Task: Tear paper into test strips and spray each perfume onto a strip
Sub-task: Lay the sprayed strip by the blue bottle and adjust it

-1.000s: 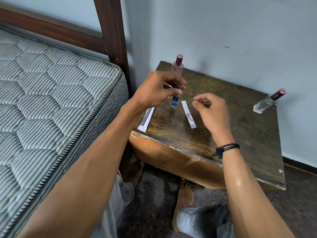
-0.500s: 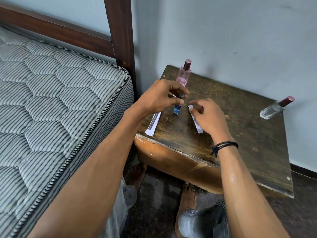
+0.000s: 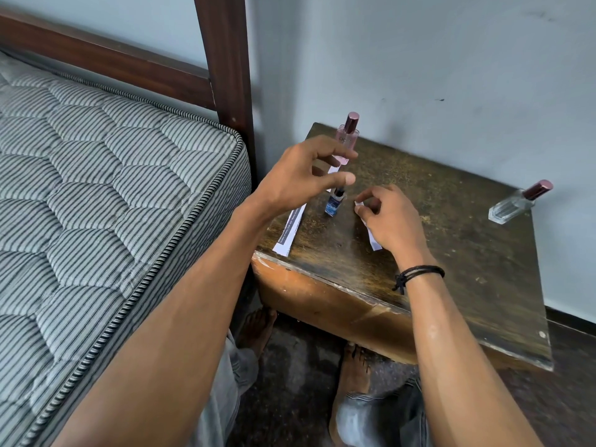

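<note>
A small blue perfume bottle (image 3: 333,203) stands upright on the worn wooden bedside table (image 3: 458,259). My left hand (image 3: 300,175) hovers just above it with fingers spread, holding nothing. My right hand (image 3: 390,221) rests to the right of the bottle and pinches the top end of a white paper strip (image 3: 374,242) that lies on the table. A second, printed paper strip (image 3: 288,232) lies along the table's left edge, partly under my left wrist. A pink perfume bottle (image 3: 348,133) stands behind my left hand. A clear bottle (image 3: 512,206) with a dark red cap stands at the far right.
A striped mattress (image 3: 96,188) and a dark wooden bedpost (image 3: 225,59) are close on the left. The table stands against a pale wall. My bare feet (image 3: 353,372) are on the dark floor under the table's front edge.
My left hand has set the blue bottle down on the table and opened above it. My right hand has come down onto the white strip and closed on its top end.
</note>
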Demonstrator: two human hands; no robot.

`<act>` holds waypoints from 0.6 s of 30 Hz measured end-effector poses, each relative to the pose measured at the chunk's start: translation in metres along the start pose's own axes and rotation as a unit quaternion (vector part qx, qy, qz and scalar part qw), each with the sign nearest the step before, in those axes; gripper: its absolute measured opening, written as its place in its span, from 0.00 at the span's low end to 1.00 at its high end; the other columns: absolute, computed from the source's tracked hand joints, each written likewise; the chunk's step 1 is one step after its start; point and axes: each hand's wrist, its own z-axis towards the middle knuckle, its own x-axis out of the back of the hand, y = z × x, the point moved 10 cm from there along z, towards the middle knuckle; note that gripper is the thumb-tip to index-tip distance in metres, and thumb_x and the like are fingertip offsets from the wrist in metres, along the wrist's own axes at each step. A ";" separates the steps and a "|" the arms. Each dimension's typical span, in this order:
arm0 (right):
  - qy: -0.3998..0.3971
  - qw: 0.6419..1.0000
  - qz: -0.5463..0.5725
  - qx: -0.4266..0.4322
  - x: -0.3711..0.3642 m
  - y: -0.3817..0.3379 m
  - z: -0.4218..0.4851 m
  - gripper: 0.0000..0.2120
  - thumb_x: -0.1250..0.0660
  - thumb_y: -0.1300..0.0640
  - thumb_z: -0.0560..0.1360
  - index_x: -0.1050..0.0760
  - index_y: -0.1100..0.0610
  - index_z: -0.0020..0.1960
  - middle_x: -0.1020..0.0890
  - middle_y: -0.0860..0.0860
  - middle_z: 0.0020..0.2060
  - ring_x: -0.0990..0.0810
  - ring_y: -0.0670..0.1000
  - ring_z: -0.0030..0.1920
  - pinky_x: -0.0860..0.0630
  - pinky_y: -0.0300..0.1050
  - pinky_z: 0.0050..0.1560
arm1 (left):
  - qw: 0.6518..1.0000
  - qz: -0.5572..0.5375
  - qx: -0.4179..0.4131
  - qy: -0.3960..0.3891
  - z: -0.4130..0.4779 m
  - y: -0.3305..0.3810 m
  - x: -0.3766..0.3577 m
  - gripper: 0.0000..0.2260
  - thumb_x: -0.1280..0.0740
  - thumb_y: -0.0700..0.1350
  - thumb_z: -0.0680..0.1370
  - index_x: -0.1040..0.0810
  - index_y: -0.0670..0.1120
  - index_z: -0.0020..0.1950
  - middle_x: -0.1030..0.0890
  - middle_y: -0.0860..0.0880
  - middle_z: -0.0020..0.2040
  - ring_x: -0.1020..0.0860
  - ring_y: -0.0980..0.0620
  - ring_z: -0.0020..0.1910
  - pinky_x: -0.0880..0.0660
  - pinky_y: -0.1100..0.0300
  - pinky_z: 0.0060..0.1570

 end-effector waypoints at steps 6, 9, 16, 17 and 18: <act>0.008 1.000 0.007 -0.002 0.001 0.001 -0.001 0.03 0.29 0.52 0.80 0.21 0.47 0.53 0.27 0.44 0.46 0.23 0.52 0.49 0.30 0.46 0.43 | 0.996 0.008 0.034 0.077 0.001 -0.006 0.017 0.09 0.26 0.46 0.77 0.16 0.46 0.56 0.15 0.50 0.50 0.18 0.54 0.49 0.20 0.54 0.54; 0.009 1.000 0.012 0.000 0.001 0.000 -0.001 0.06 0.29 0.53 0.80 0.20 0.47 0.56 0.28 0.44 0.47 0.24 0.51 0.49 0.29 0.46 0.45 | 0.995 0.011 0.036 0.091 0.000 -0.006 0.020 0.07 0.27 0.46 0.77 0.16 0.46 0.54 0.15 0.52 0.49 0.18 0.55 0.48 0.20 0.56 0.53; 0.011 1.000 0.016 -0.008 0.002 0.001 -0.002 0.02 0.29 0.52 0.80 0.19 0.49 0.52 0.26 0.45 0.48 0.23 0.51 0.48 0.30 0.45 0.42 | 0.996 0.021 0.038 0.081 0.001 -0.007 0.015 0.07 0.27 0.46 0.77 0.15 0.47 0.54 0.16 0.55 0.47 0.19 0.56 0.47 0.21 0.62 0.51; 0.011 1.000 0.016 -0.010 0.002 0.002 -0.002 0.02 0.29 0.53 0.80 0.19 0.49 0.51 0.26 0.45 0.48 0.23 0.51 0.48 0.30 0.45 0.42 | 0.996 0.020 0.037 0.081 0.001 -0.007 0.015 0.07 0.27 0.46 0.77 0.15 0.47 0.54 0.16 0.55 0.47 0.19 0.56 0.47 0.21 0.63 0.51; 0.011 1.000 0.015 -0.011 0.002 0.002 -0.002 0.01 0.29 0.53 0.79 0.20 0.49 0.51 0.26 0.45 0.48 0.23 0.51 0.48 0.30 0.45 0.42 | 0.996 0.020 0.037 0.082 0.001 -0.007 0.015 0.07 0.26 0.46 0.77 0.15 0.47 0.54 0.16 0.55 0.47 0.19 0.57 0.47 0.22 0.63 0.50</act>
